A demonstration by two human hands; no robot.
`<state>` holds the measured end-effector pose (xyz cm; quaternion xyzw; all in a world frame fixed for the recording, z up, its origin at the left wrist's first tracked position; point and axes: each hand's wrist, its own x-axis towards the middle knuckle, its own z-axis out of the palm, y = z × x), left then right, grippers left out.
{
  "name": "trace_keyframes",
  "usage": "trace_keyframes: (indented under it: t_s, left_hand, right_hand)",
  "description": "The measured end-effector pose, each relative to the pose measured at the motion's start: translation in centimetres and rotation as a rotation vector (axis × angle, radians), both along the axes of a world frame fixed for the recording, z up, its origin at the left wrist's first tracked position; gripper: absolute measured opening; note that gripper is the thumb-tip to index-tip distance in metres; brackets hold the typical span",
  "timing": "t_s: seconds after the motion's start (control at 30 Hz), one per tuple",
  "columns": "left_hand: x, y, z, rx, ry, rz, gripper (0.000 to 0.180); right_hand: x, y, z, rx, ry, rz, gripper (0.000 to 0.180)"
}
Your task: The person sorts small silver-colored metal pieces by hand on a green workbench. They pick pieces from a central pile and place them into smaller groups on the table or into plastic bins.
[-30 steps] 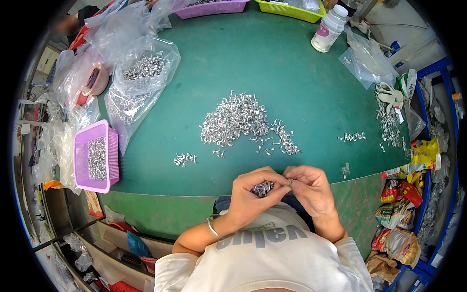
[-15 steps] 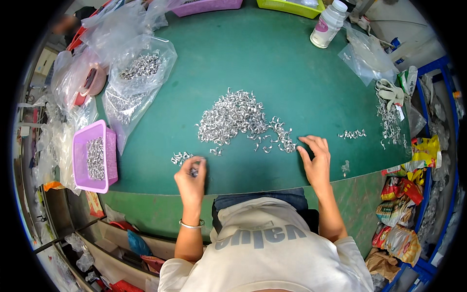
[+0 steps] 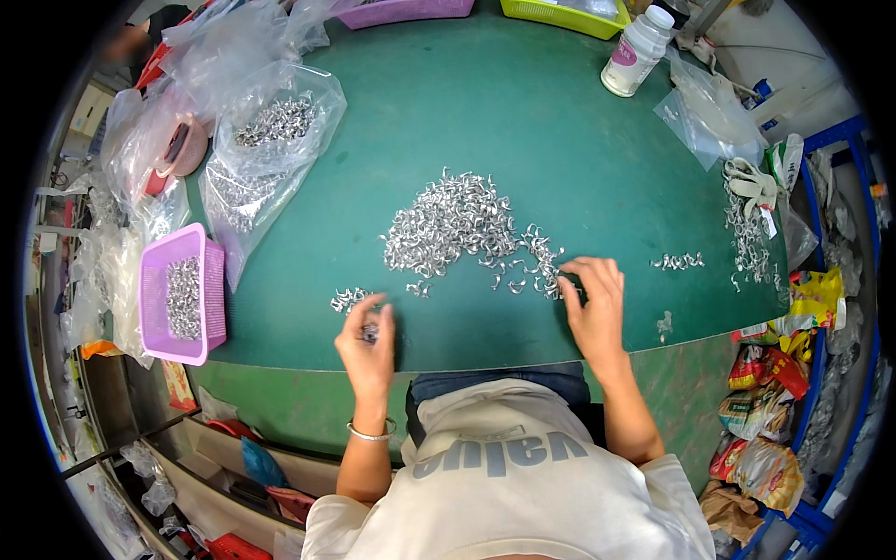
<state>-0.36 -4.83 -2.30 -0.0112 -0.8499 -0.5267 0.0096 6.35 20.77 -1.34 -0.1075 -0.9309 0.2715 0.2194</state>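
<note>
A heap of small curved silver metal pieces (image 3: pixel 448 224) lies mid-table, with a looser scatter (image 3: pixel 537 257) along its right side. My right hand (image 3: pixel 597 303) is at the near end of that scatter, its thumb and forefinger apart and the tips at the outermost pieces. At the left, my left hand (image 3: pixel 366 345) is curled, slightly blurred, with a few metal pieces (image 3: pixel 371 332) showing between thumb and fingers. Just beyond its fingertips sits a small cluster of the same pieces (image 3: pixel 347 300).
A purple basket (image 3: pixel 217 299) of metal pieces stands at the left edge, beside a clear plastic bag (image 3: pixel 247 182) of more. Rightward lie a short row of pieces (image 3: pixel 677 261), another pile (image 3: pixel 747 238) and a glove (image 3: pixel 749 182). A white bottle (image 3: pixel 637 51) stands far right.
My right hand has shifted left, its fingertips now over the near end of the scatter. My left hand stays near the small cluster, its fingers slightly moved.
</note>
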Motion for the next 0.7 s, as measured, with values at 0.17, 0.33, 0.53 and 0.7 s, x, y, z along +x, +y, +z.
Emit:
trace_keyframes:
  t_s: [0.17, 0.33, 0.53, 0.7]
  left_hand:
    - [0.9, 3.2, 1.7, 0.705, -0.720, -0.202, 0.014]
    - [1.6, 5.1, 1.8, 0.949, -0.930, -0.283, 0.016]
    - [1.8, 6.1, 1.3, 0.965, -0.848, -0.262, 0.017]
    - [1.7, 7.1, 2.4, 0.692, -0.408, -0.382, 0.020]
  right_hand:
    - [-2.3, -2.3, -0.3, 0.058, -0.016, 0.030, 0.017]
    - [-3.6, -2.9, -0.8, 0.211, -0.077, 0.075, 0.010]
    - [-3.0, -2.8, 0.1, -0.060, 0.031, 0.088, 0.007]
    - [-0.8, -3.4, 2.9, -0.654, -0.150, 0.204, 0.008]
